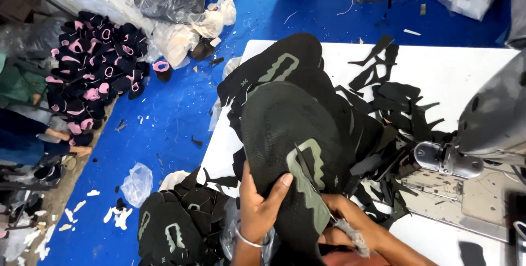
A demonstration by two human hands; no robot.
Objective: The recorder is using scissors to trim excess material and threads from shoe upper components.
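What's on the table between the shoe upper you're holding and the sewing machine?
Head view: black fabric offcuts lie between the shoe upper and sewing machine.

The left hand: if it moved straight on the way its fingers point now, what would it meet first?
The left hand points up and away along the black shoe upper it grips. Going straight on, it would probably just slide further over that fabric, toward the stack of black shoe uppers behind; depth is unclear.
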